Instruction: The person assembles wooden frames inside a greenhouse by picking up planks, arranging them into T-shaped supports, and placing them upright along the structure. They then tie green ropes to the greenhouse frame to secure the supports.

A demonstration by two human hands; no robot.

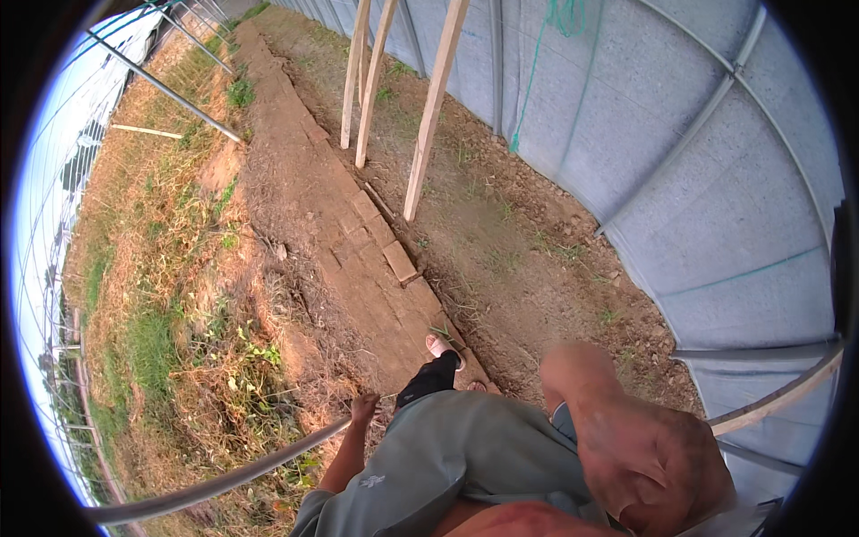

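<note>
My left hand (364, 407) hangs low at my left side, its fingers closed around the end of a long grey-brown pole (224, 483). From there the pole runs out to the lower left rim and looks thicker toward it. My right arm is bent, with the elbow pointing forward. Close to the camera, my right hand (673, 470) is large and smeared, so its fingers cannot be made out. A light wooden bar (778, 394) shows beyond that arm at the right. One foot in a pale sandal (445, 347) stands on the dirt path.
The brown path (313, 206) has bricks (399, 260) along its right edge. Wooden posts (434, 116) rise from the soil beside it. On the right stands a grey-white fabric wall (644, 161) with metal ribs. Dry weeds (170, 268) and metal tubes (165, 85) lie left.
</note>
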